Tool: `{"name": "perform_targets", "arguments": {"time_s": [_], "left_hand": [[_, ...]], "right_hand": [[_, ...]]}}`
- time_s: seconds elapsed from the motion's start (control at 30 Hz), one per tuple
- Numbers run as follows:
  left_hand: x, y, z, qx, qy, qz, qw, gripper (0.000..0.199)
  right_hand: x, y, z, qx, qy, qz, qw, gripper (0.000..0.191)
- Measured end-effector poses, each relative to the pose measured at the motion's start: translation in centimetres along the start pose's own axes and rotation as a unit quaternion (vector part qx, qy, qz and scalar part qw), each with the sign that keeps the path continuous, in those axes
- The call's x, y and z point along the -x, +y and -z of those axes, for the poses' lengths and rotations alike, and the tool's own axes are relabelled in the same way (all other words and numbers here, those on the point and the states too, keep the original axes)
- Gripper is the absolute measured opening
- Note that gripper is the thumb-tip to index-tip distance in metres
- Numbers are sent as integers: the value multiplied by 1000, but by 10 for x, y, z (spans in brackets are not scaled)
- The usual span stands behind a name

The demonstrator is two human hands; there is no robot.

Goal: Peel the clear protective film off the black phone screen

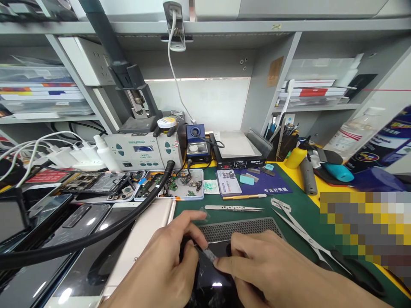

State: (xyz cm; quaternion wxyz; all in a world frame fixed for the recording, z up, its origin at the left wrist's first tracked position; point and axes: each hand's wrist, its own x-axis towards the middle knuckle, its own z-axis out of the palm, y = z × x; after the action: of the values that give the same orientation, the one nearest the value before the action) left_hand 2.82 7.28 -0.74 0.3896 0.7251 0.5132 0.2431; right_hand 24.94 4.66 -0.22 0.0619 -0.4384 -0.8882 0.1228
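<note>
- Our left hand (167, 265) curls over the left edge of a glossy black phone (210, 284) at the near edge.
- Between both hands, fingertips pinch a small clear strip (210, 255).
- Our right hand (266, 269) pinches that strip; tweezers (234, 208) lie beyond.

Grey shelving (269, 81) rose behind the bench, holding stacked boxes (38, 92) at left and books (310, 90) at right. A white panel (205, 100) glowed between the uprights. A green mat (289, 205) covered the yellow benchtop (317, 188).
</note>
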Motion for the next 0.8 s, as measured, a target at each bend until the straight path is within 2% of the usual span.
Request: {"name": "perform_targets", "arguments": {"time_s": [0.2,0.53,0.8], "left_hand": [[0,-3,-2,7,-7,2,1000,34],[-3,-1,-3,-23,-13,9,1000,36],[0,-4,-1,-37,0,-9,999,32]], "right_hand": [[0,-1,0,6,11,4,1000,33],[1,1,-2,7,-5,5,1000,34],[0,-1,-4,29,24,20,999,36]]}}
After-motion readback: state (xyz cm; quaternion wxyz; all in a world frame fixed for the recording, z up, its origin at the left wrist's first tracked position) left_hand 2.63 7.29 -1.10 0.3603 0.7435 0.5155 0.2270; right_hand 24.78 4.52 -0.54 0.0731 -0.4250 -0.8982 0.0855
